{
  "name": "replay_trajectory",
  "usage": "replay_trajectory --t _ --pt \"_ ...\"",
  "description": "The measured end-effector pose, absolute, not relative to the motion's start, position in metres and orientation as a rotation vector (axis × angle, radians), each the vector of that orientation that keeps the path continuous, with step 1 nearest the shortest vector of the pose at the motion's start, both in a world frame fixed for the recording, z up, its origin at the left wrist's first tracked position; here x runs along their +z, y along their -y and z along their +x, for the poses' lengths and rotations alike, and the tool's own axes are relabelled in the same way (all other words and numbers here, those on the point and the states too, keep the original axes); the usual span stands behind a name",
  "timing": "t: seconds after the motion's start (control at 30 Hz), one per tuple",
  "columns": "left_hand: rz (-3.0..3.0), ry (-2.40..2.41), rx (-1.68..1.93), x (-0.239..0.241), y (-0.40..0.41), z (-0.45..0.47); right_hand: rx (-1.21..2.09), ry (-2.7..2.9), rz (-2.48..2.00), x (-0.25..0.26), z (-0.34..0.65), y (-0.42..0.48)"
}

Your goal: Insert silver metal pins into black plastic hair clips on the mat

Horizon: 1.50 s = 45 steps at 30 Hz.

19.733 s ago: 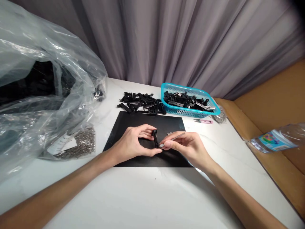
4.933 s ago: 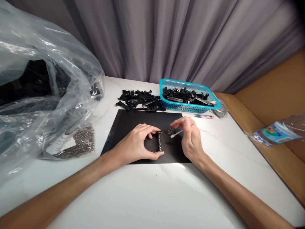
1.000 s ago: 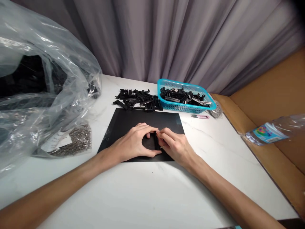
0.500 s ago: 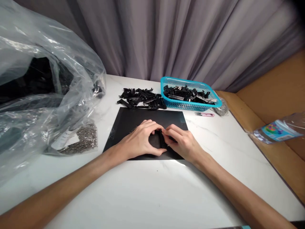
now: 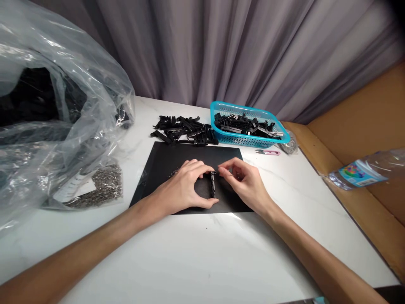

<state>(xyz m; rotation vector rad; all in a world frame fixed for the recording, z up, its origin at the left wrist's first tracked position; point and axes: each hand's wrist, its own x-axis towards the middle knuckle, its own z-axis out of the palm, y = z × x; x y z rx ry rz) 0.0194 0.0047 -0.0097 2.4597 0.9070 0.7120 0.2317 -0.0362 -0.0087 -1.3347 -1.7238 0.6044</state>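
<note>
My left hand (image 5: 192, 184) holds a slim black plastic part (image 5: 213, 185) by its two ends, fingertips at the far end and thumb at the near end. The part stands lengthwise away from me over a black mat (image 5: 177, 154). Just right of its far end is my right hand (image 5: 242, 176), apart from the part, with thumb and forefinger pinched together. Whatever lies in that pinch, if anything, is too small to make out. Tiny metal pieces (image 5: 174, 172) lie on the mat beside my left hand, partly hidden by it.
Behind the mat are a pile of black plastic parts (image 5: 186, 130) and a blue basket (image 5: 253, 141) of similar ones. Pink-handled snips (image 5: 268, 152) lie near the basket. A bag of small metal pieces (image 5: 106, 185) and a large clear bag (image 5: 98, 97) stand left; a plastic bottle (image 5: 360, 172) is right.
My right hand has drawn off the black plastic part, a little to the right, and more of the part shows. My left hand keeps its hold. The view has shifted slightly.
</note>
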Motion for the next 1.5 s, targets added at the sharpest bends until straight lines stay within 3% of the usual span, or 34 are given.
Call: replay_trajectory --t 0.17,0.47,1.5 --pt "2.446 -0.886 0.713 -0.011 -0.005 0.018 0.54 1.742 -1.361 0.0 0.235 0.036" --pt "2.455 -0.926 0.71 -0.01 -0.005 0.019 1.037 1.466 -1.383 -0.002 0.23 0.026" --pt "2.443 -0.859 0.704 -0.002 -0.008 0.023 1.163 1.399 -1.401 0.001 0.23 0.018"
